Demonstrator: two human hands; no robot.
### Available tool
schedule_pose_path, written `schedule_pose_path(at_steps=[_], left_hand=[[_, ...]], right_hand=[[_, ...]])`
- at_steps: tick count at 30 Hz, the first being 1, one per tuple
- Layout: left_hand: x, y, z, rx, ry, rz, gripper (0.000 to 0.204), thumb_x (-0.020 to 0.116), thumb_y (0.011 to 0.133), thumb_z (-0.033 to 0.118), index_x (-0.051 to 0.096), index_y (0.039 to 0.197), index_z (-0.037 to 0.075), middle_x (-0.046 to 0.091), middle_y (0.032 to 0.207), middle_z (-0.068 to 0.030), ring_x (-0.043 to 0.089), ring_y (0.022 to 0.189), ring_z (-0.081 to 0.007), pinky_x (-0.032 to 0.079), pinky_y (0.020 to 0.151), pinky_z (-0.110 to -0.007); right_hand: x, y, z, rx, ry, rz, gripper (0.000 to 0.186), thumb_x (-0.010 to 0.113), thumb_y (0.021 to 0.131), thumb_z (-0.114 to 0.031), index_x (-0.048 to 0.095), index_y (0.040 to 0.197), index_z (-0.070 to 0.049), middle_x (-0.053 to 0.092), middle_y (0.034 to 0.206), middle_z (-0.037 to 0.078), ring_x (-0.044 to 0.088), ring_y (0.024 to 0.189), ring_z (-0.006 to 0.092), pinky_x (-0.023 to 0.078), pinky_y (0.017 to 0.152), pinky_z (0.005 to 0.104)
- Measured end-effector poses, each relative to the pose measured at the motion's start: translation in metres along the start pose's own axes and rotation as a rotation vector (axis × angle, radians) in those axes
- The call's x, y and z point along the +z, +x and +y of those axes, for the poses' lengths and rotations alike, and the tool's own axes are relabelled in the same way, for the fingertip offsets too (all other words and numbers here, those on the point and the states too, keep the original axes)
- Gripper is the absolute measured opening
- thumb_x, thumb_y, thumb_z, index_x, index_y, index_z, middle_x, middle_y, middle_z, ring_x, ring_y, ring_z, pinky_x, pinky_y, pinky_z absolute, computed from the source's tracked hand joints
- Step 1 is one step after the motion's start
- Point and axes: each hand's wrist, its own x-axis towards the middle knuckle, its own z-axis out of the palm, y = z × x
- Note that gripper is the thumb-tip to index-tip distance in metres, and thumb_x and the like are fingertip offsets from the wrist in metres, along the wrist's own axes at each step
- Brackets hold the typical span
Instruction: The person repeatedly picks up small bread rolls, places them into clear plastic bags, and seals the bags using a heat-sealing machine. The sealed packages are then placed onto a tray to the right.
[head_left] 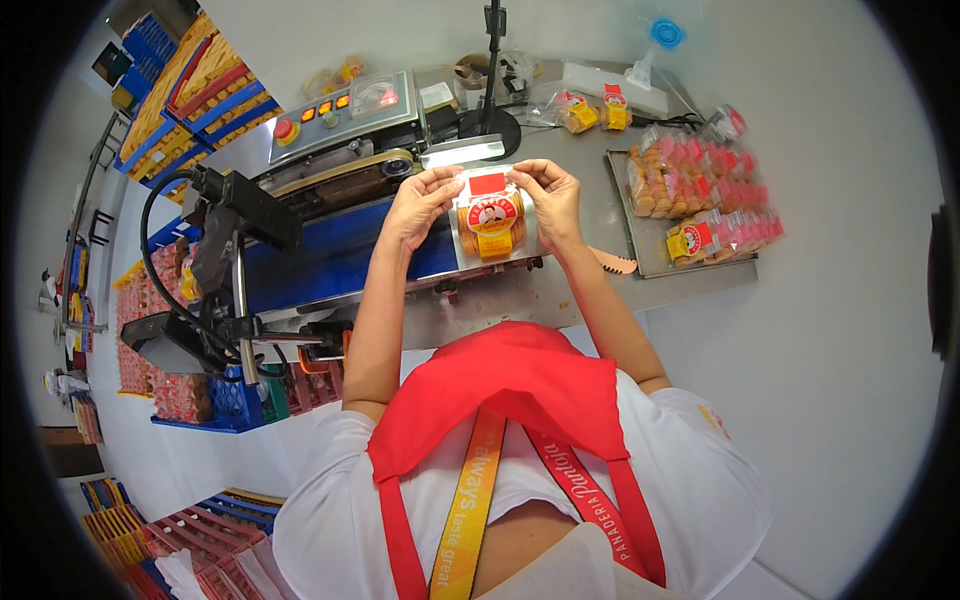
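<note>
A clear bag of biscuits (463, 238) with a red and yellow label stands between my hands, at the right end of a blue conveyor belt (340, 250). Its upper left corner is pinched between the thumb and fingers of my left hand (424, 206). My right hand (552, 203) pinches the upper right corner the same way. The bag's top edge is stretched between both hands, just in front of the sealing machine (345, 122). Beside my right forearm lies a brown, toothed flat piece (614, 262), partly hidden by the arm.
A metal tray (622, 215) at the right carries several rows of packed biscuits (690, 175). More bags (580, 112) lie at the back, near a black stand (490, 125) and a blue-topped device (666, 34). A black printer-like arm (245, 205) overhangs the belt. Stacked crates (205, 95) stand at left.
</note>
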Motion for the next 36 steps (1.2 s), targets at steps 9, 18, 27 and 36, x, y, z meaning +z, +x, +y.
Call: schedule_pose_path(at_steps=[9, 18, 27, 36], left_hand=[[-0.004, 0.012, 0.016, 0.135, 0.493, 0.093, 0.016, 0.074, 0.078, 0.015, 0.072, 0.087, 0.003, 0.068, 0.077, -0.0014, 0.061, 0.071, -0.0071, 0.049, 0.065, -0.023], [-0.002, 0.092, 0.01, 0.381, 1.314, 0.464, 0.014, 0.077, 0.06, 0.01, 0.069, 0.071, 0.006, 0.068, 0.069, -0.0101, 0.068, 0.068, -0.0211, 0.053, 0.067, -0.033], [0.003, 0.092, 0.008, 0.306, 1.467, 0.502, 0.016, 0.078, 0.059, 0.012, 0.069, 0.072, 0.011, 0.068, 0.076, -0.0135, 0.067, 0.076, -0.0301, 0.054, 0.073, -0.04], [0.015, 0.084, 0.016, 0.237, 1.551, 0.456, 0.013, 0.064, 0.075, 0.005, 0.071, 0.085, 0.0, 0.066, 0.088, -0.0244, 0.067, 0.086, -0.0364, 0.055, 0.075, -0.041]], right_hand=[[-0.001, 0.018, 0.01, -0.099, -0.218, -0.031, 0.029, 0.07, 0.078, 0.0, 0.054, 0.102, 0.002, 0.068, 0.079, 0.008, 0.064, 0.072, 0.0107, 0.049, 0.068, 0.0224], [-0.001, 0.113, 0.048, 0.117, -0.793, 0.018, 0.043, 0.079, 0.064, -0.003, 0.053, 0.099, 0.0, 0.068, 0.072, 0.011, 0.064, 0.066, 0.0171, 0.049, 0.063, 0.0318], [0.015, 0.11, 0.035, -0.624, -1.569, -0.34, 0.003, 0.066, 0.067, -0.007, 0.065, 0.067, -0.004, 0.065, 0.076, 0.013, 0.063, 0.076, 0.0272, 0.051, 0.065, 0.0372], [0.033, 0.089, 0.01, -0.39, -1.63, -0.801, 0.034, 0.047, 0.093, -0.034, 0.063, 0.115, -0.015, 0.064, 0.082, 0.018, 0.06, 0.086, 0.0339, 0.052, 0.076, 0.0429]])
